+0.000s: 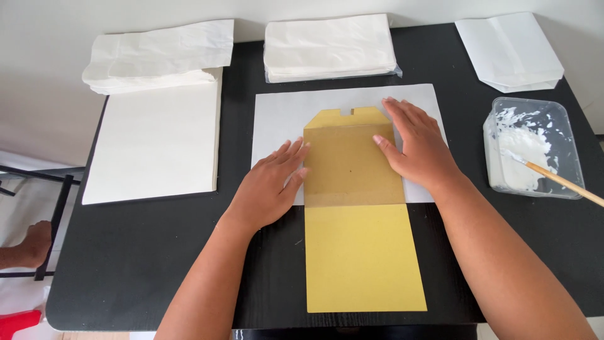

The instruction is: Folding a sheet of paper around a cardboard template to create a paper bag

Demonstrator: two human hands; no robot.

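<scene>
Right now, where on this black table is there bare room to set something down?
Bare black table lies front-left below the white sheet stack, and front-right below the paste tub. The back row of paper bags and the centre under both hands are crowded.

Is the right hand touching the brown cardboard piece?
Touching. In the head view the right hand lies flat with its thumb and palm edge pressed on the right side of the brown cardboard piece.

Two bare forearms are seen from above, with no sleeves anywhere along them. No watch, bracelet or ring is worn on the left hand (267,189) or the right hand (418,148). No gloves are worn. The fingers (290,153) are bare, with short, unpainted nails.
</scene>
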